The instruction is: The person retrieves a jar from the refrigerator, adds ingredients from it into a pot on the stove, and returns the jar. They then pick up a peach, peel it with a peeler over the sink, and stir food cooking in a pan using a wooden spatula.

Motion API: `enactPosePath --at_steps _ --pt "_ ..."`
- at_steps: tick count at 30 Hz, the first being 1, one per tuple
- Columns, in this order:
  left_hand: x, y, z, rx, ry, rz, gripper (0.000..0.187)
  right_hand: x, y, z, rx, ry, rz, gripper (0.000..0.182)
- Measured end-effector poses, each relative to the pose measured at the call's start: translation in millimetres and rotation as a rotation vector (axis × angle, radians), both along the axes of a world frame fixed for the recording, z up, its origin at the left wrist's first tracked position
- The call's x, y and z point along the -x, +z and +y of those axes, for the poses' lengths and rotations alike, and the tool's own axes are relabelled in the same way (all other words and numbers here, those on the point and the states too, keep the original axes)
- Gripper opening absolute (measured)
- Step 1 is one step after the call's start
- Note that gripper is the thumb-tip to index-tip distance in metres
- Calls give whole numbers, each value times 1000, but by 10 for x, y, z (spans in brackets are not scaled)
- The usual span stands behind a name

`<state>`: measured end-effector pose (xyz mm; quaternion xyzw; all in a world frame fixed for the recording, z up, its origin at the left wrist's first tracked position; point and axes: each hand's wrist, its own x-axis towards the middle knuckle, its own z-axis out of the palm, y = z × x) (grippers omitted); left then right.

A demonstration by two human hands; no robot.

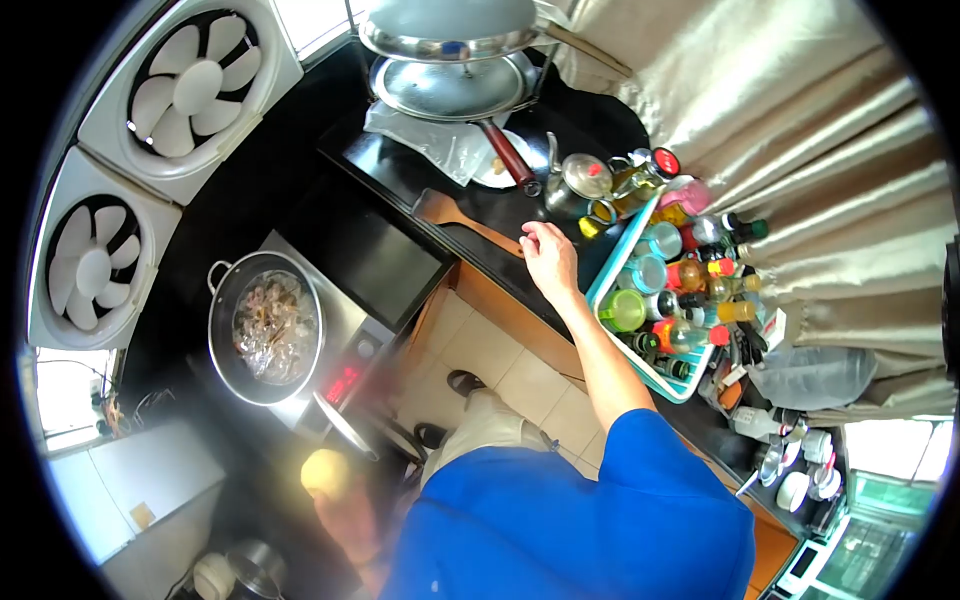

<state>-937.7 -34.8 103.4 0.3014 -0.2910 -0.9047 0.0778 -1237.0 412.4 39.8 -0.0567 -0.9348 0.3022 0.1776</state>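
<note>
My right hand [550,262] reaches out over the counter edge, its fingers closed at the handle end of a wooden spatula [480,230]. The spatula's broad blade points away to the left, over the black counter. Low in the view, my left hand [348,522] is blurred, with its fingers closed around a round yellow thing [325,472] whose kind I cannot tell. Beyond the left hand, a two-handled pot [214,335] stands on the cooktop [345,325], holding pale brownish pieces in bubbling liquid. Red digits glow on the cooktop's panel.
A blue-rimmed tray [612,262] of bottles and jars sits to the right. Behind are a lidded pan [455,88] with a red-brown handle, a plastic bag [430,140] and a metal pot [580,180]. Two fans [197,87] line the left wall. Curtains hang at right.
</note>
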Motion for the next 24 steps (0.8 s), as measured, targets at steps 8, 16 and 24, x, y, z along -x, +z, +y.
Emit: enactPosePath --at_steps 8,16,24 --pt "260 39 98 -48 -107 54 53 -715 740 665 37 -129 128 7" --pt "439 -28 173 -70 -182 51 58 -1283 799 1224 8 -278 71 9" --pt "411 -33 250 -75 -217 44 58 -1351 769 1127 40 -271 46 9"
